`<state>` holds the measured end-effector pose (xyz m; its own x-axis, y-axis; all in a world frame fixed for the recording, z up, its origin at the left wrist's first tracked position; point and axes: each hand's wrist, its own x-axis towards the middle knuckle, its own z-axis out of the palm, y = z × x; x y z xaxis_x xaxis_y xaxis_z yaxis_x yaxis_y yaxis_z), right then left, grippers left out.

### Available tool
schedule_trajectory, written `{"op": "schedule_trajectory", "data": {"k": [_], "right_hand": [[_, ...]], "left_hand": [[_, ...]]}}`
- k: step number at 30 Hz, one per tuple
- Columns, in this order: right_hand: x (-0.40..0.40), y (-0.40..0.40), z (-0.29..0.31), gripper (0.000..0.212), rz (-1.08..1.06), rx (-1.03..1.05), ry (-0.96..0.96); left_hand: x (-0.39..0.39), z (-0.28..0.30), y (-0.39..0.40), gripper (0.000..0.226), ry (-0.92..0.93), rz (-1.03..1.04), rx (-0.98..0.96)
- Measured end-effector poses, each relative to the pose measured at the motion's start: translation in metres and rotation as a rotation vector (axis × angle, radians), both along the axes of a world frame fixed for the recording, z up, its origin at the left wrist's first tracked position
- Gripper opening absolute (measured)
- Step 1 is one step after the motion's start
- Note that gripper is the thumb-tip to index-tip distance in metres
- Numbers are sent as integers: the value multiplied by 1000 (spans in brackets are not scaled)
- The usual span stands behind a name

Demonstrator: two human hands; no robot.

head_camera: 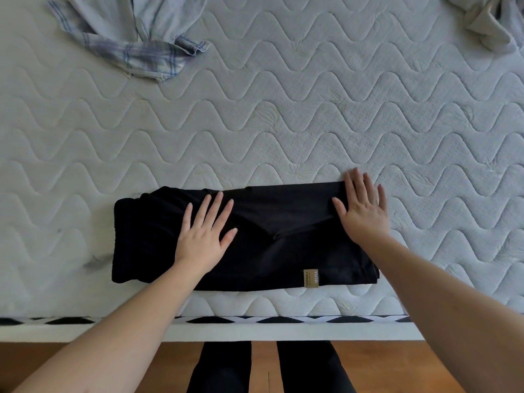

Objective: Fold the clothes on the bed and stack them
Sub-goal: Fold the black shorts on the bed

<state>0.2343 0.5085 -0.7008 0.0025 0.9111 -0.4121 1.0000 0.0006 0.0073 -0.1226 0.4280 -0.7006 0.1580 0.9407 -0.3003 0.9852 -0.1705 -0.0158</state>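
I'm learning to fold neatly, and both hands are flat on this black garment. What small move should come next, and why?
Probably fold it in half sideways: the right hand lifts its end over toward the left hand. The black garment already lies flat as a long strip, still too wide for stacking. The plaid shirt and grey garment remain crumpled.

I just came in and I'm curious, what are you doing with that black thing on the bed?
A person is folding clothes on the white quilted mattress. Both hands lie flat on a folded black fabric garment near the bed's front edge: the left hand on its middle, the right hand at its right end. Two more clothes wait unfolded at the far side: a crumpled blue plaid shirt on the left and a rumpled pale grey garment on the right.
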Motion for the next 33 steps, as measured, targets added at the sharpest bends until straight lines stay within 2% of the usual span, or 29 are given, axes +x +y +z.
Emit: {"op": "schedule_trajectory", "data": {"k": [3, 7, 11, 14, 18, 22, 26, 29, 33], "right_hand": [[-13, -6, 7, 64, -58, 54, -9], [-48, -24, 12, 59, -41, 83, 88], [-51, -36, 7, 58, -266, 31, 137], [-33, -42, 8, 59, -427, 19, 161], [-22, -46, 15, 59, -480, 13, 245], [-20, -42, 26, 54, -557, 64, 409], [-16, -33, 33, 61, -844, 127, 602], [-7, -22, 33, 66, -987, 32, 640], [8, -13, 30, 50, -960, -128, 610]], "left_hand": [[-28, 2, -7, 66, -1, 10, 26], [-65, 6, -17, 65, 27, 85, 37], [-101, 9, -29, 62, 30, 150, 35], [-121, 10, -32, 62, 12, 104, 12], [-125, 13, -30, 62, 2, 63, -4], [-109, 23, -22, 62, -28, 4, 11], [-62, 33, -5, 61, -107, -88, 37], [-12, 37, 10, 59, -157, -165, 48], [45, 35, 20, 57, -152, -256, 7]]}}
